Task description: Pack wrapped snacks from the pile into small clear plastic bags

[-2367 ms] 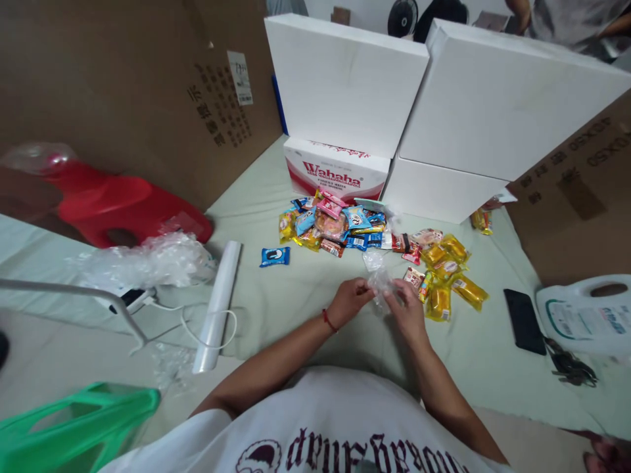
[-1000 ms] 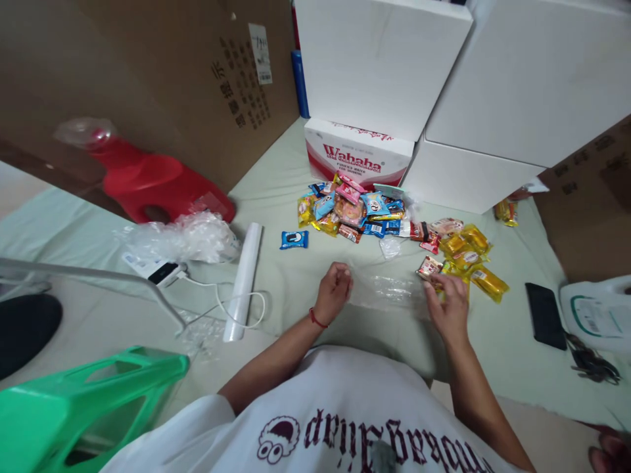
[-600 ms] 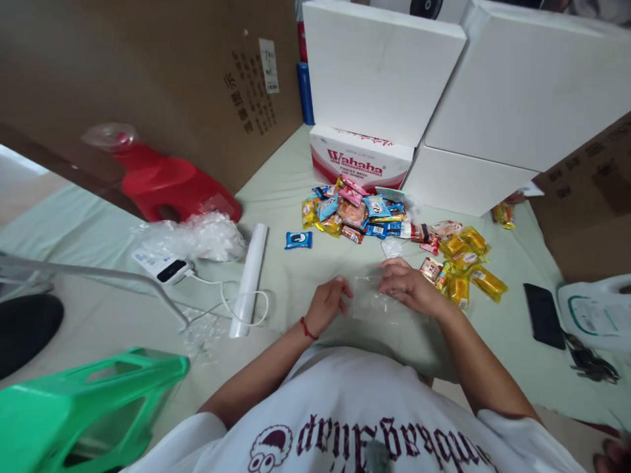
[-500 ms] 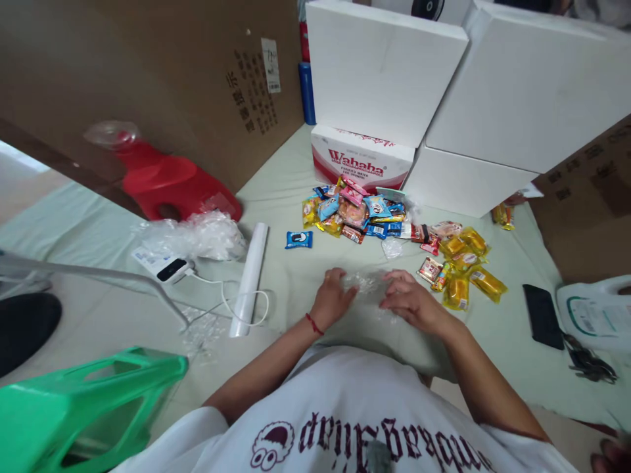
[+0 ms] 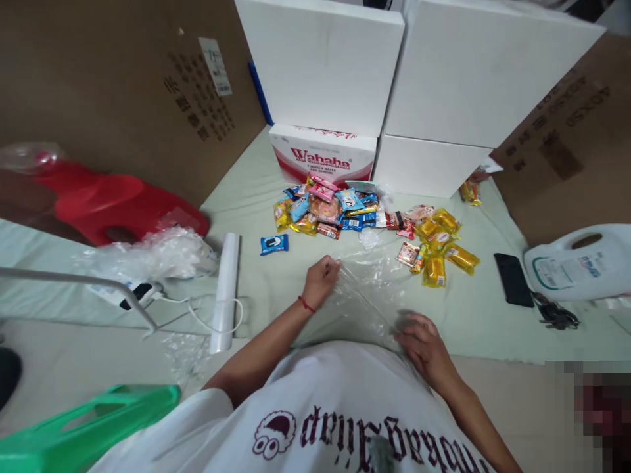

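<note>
A clear plastic bag (image 5: 367,289) is stretched between my two hands above the pale green cloth (image 5: 276,289). My left hand (image 5: 321,280) is closed in a pinch on the bag's far corner. My right hand (image 5: 424,345) grips the bag's near end, close to my body; its fingers are partly blurred. Beyond the bag lies a pile of small snack packets (image 5: 330,210), with several yellow packets (image 5: 438,246) to its right. A single blue packet (image 5: 275,244) lies apart on the left.
White foam boxes (image 5: 404,72) and a red-and-white Wahaha carton (image 5: 323,154) stand behind the snacks. A plastic roll (image 5: 225,289), crumpled plastic (image 5: 152,253), a red stool (image 5: 113,203) and a green stool (image 5: 83,427) are at left. A black phone (image 5: 513,288) and a white jug (image 5: 576,263) lie at right.
My right hand has pulled back toward my body, drawing the bag out long. My left hand has kept its hold on the far end. The view has shifted a little.
</note>
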Demonstrator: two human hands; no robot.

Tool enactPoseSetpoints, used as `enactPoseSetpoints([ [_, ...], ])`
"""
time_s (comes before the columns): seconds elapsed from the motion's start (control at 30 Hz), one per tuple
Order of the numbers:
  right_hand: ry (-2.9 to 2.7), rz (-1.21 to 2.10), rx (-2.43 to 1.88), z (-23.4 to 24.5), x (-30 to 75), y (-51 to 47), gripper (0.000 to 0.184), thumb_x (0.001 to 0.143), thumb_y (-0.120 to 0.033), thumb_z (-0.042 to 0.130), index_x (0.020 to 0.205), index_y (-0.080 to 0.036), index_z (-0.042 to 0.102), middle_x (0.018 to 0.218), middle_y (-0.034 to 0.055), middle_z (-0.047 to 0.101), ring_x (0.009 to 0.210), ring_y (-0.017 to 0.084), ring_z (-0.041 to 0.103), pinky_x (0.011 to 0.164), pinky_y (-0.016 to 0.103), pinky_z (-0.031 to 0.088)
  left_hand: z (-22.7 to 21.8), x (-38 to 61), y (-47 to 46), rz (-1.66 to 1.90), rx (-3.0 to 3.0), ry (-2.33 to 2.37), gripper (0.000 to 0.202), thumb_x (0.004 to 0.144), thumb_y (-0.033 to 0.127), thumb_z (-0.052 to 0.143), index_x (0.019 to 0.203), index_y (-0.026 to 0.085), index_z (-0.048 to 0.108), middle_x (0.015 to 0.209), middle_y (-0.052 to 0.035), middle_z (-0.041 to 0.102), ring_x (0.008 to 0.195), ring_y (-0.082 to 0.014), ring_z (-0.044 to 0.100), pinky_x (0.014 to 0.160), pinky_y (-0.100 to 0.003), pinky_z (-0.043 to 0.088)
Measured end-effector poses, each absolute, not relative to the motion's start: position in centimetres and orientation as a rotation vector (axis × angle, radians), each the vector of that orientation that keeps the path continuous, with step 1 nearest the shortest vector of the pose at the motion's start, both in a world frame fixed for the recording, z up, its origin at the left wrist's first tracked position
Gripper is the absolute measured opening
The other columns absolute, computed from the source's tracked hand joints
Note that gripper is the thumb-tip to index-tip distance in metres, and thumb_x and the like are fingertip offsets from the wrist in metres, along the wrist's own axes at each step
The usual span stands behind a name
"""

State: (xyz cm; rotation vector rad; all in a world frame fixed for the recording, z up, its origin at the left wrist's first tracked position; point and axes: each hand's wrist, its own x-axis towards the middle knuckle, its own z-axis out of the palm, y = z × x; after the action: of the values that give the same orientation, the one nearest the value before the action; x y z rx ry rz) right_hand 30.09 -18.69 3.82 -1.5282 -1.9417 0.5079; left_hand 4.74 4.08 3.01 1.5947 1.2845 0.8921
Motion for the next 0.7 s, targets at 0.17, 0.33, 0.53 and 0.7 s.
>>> enactPoseSetpoints([
  [0.17, -1.589, 0.619, -1.616, 4.1, 31.7, -16.8, 0.031, 0.095, -0.028, 0.055, 0.120, -0.031, 0.072, 0.123, 0.0082, 0.070, 0.121, 0.029, 0.062, 0.103, 0.051, 0.051, 2.4, 2.3, 1.5, 0.836, 1.566, 1.524, 0.044, 0.094, 0.049, 0.051, 0.062, 0.023, 0.036, 0.055, 0.0058, 0.035, 0.057, -0.0135, 0.035, 0.059, -0.028, 0.024],
  [0.33, -1.191, 0.817, -1.745, 3.9, 29.4, -7.9, 0.078, 0.085, -0.058, 0.065, 0.150, -0.019, 0.047, 0.124, 0.0141, 0.070, 0.111, 0.027, 0.067, 0.088, 0.040, 0.056, 2.5, 2.7, 0.4, 0.840, 1.548, 1.523, 0.043, 0.097, 0.051, 0.041, 0.065, 0.023, 0.036, 0.057, 0.0056, 0.036, 0.059, -0.0139, 0.038, 0.060, -0.028, 0.028],
  [0.53, -1.154, 0.812, -1.826, 1.2, 26.7, -0.6, 0.042, 0.086, -0.057, 0.058, 0.089, -0.018, 0.071, 0.059, -0.0037, 0.054, 0.056, 0.015, 0.049, 0.058, 0.026, 0.040, 1.8, 0.2, 0.5, 0.890, 1.439, 1.742, 0.039, 0.094, 0.053, 0.043, 0.069, 0.023, 0.041, 0.060, 0.0053, 0.043, 0.061, -0.0149, 0.044, 0.061, -0.028, 0.033],
  [0.7, -1.231, 0.649, -1.854, 1.4, 27.8, -0.4, 0.038, 0.090, -0.054, 0.054, 0.082, -0.019, 0.068, 0.057, -0.0054, 0.048, 0.056, 0.014, 0.043, 0.058, 0.026, 0.034, 2.7, -4.7, -1.4, 0.890, 1.543, 1.995, 0.030, 0.082, 0.045, 0.062, 0.096, 0.019, 0.058, 0.080, -0.0021, 0.059, 0.080, -0.0230, 0.058, 0.076, -0.037, 0.048],
])
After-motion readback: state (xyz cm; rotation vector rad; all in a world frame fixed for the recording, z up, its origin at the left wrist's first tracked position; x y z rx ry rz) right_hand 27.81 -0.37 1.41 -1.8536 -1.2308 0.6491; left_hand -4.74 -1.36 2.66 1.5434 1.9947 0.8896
